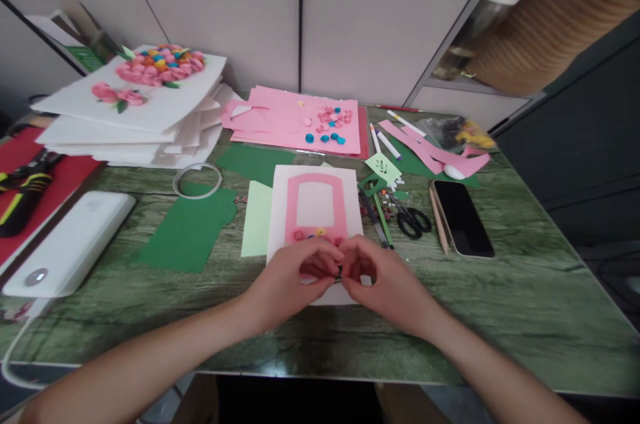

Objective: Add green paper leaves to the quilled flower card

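Note:
My left hand (300, 271) and my right hand (380, 277) meet over the lower part of a white card (280, 211). Both are closed in a pinch, fingertips almost touching. Between them is a small dark green piece (339, 271), mostly hidden by the fingers and too small to make out fully. The card bears a pink paper basket shape with a tall handle (315, 179). Rolled paper flowers in pink and yellow, such as the yellow flower (321, 232), run along the basket's top edge; my hands cover much of the part below.
Scissors (413, 221), a green pencil (381, 216) and a phone (463, 217) lie to the right. Behind are pink sheets (280, 134) with small paper rolls. Green paper (187, 231), a tape ring (197, 196), a power bank (70, 244) and stacked white sheets (165, 107) are left.

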The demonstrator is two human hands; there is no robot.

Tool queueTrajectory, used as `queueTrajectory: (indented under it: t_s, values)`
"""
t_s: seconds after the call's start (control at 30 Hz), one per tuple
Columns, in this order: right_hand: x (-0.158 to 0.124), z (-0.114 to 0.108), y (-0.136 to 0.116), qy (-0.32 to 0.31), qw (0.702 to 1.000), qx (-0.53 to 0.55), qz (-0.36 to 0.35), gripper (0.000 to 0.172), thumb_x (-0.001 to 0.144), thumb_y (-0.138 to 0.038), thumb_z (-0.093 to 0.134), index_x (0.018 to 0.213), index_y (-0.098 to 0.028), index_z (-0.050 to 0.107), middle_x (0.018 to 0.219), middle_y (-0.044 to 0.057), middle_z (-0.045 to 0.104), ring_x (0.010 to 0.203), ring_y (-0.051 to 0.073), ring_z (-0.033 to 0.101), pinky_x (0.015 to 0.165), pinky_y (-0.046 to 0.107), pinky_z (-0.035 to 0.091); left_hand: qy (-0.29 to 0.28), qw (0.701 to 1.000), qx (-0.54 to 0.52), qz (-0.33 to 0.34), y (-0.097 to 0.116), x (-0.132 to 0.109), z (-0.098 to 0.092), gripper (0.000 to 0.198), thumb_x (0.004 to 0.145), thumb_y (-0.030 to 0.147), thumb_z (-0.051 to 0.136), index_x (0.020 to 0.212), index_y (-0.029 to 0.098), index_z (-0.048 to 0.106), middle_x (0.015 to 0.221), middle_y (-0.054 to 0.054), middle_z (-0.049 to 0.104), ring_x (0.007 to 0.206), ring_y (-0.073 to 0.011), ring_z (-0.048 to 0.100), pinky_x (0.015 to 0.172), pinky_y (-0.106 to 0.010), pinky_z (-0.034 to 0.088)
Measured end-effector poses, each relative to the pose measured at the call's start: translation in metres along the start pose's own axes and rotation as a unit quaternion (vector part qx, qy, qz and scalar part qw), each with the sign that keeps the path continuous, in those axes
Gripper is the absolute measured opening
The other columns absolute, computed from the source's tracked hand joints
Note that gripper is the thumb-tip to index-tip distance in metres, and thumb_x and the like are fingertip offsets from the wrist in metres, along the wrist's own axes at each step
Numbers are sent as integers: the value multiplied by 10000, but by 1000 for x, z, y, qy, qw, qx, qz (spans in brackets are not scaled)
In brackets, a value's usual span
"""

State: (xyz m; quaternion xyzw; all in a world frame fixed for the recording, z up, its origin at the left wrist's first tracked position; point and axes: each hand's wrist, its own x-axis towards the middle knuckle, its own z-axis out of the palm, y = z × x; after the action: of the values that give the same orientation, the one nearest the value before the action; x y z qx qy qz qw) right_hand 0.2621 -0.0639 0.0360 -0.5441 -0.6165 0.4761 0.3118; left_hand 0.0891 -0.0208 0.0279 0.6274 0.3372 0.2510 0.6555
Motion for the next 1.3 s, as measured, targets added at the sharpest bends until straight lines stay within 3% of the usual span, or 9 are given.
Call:
queueTrajectory:
  t_s: [0.5,0.73,1.0,1.3]
  values:
    - [0,1,0,23,999,-37,-6,272,722,-46,523,932,-220,530,798,-27,578,625,94,535,595,234,443,6,999,-35,-18,1,0,-2,199,720,86,602,896,171,563,790,8,606,756,-110,620,719,-252,503]
    - [1,-1,-1,18,999,45,-6,192,754,-82,543,879,-227,523,741,-40,577,641,97,532,613,238,446,17,996,-77,-30,2,1,-4,232,691,95,633,900,161,556,763,12,597,730,-104,595,687,-250,481]
    - [1,4,2,5,996,89,16,297,740,-90,577,983,-234,485,731,-46,586,623,101,515,616,255,430,33,997,-70,-11,2,1,0,267,667,60,641,886,163,530,715,35,570,674,-91,572,641,-233,455]
    - [4,5,0,-10,976,206,69,354,704,-95,614,989,-225,450,674,-63,572,561,73,450,553,224,350,34,993,-110,-39,0,1,-1,365,660,12,629,942,198,490,779,62,503,635,-50,559,563,-179,388]
